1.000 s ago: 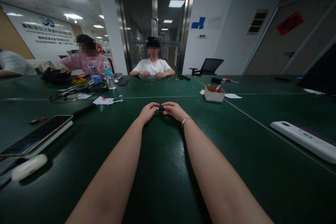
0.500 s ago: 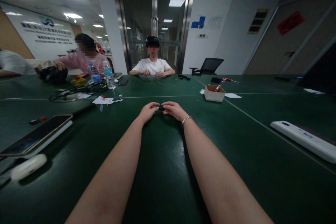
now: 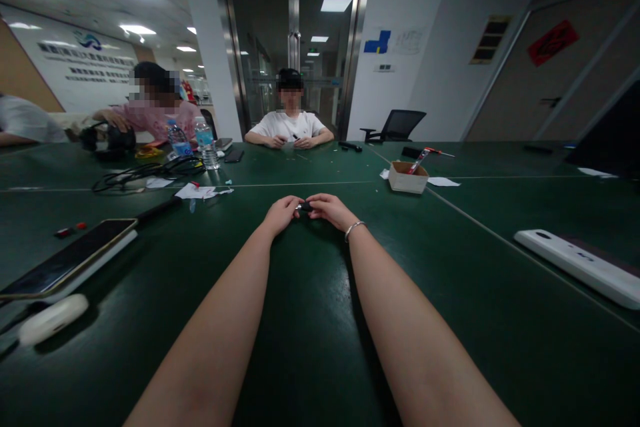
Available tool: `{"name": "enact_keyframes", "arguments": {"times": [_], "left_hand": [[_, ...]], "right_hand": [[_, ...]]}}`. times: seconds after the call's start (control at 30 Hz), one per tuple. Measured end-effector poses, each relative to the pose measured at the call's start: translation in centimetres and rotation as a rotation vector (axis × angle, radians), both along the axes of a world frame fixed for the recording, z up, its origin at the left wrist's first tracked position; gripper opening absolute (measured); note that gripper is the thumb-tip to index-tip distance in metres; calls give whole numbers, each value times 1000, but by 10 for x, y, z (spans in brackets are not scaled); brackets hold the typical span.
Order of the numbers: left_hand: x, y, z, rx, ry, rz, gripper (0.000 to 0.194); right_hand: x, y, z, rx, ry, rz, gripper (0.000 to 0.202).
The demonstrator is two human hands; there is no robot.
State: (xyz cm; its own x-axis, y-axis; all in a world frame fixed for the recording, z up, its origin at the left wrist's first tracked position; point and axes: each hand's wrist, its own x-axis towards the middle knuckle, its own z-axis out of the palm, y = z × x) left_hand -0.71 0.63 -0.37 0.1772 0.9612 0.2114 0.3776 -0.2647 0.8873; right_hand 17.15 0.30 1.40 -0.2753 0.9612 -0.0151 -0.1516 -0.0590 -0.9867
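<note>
Both my hands meet over the middle of the green table (image 3: 320,320), arms stretched forward. Between them is a small black object with a silvery end (image 3: 305,206), too small for me to tell its kind. My left hand (image 3: 281,216) pinches the silvery end at the left. From the right, my right hand (image 3: 331,208) grips the black part with bent fingers and thumb. A silver bracelet (image 3: 355,231) circles my right wrist.
Left lie a phone (image 3: 75,257), a white rounded case (image 3: 54,319), cables (image 3: 145,175) and paper scraps (image 3: 197,191). Water bottles (image 3: 206,143) stand behind. A small box (image 3: 407,177) holds a tube. Far right is a white device (image 3: 575,265). Two people sit across the table.
My hands stay in nearly the same place, with more of the black object showing between them. Across the table, one person's hands have shifted; the person at left has moved a black headset slightly right.
</note>
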Motion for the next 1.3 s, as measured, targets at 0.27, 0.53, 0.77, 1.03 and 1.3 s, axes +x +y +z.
{"name": "enact_keyframes", "arguments": {"times": [0.27, 0.53, 0.77, 1.03, 1.3], "left_hand": [[1, -1, 1, -16, -19, 1, 32], [1, -1, 1, -8, -10, -9, 33], [0, -1, 1, -14, -3, 3, 32], [2, -5, 5, -29, -20, 10, 30], [2, -4, 3, -28, -20, 22, 30]], "right_hand": [[0, 4, -3, 10, -3, 17, 13], [0, 2, -1, 6, -4, 3, 13], [0, 1, 0, -1, -1, 6, 13], [-1, 2, 0, -8, -6, 1, 13], [-1, 1, 0, -12, 3, -4, 16]]}}
